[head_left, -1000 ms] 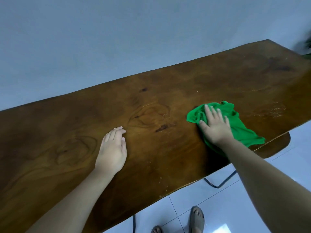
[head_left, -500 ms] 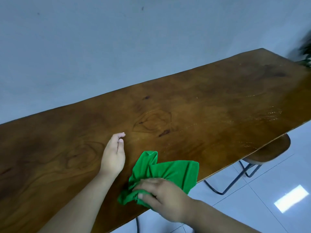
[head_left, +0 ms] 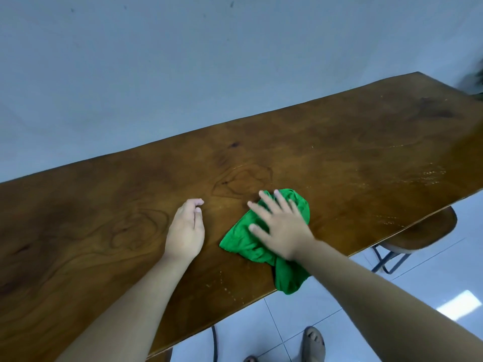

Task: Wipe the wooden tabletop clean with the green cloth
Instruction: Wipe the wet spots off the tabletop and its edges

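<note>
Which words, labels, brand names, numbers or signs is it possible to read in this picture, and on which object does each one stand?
None: no text can be read anywhere in the view.
The green cloth is plain, with no tag showing.
The wooden tabletop shows only grain, knots and pale specks.
The wall has a few small dark marks, not letters.
The sandal shows no visible logo.
</note>
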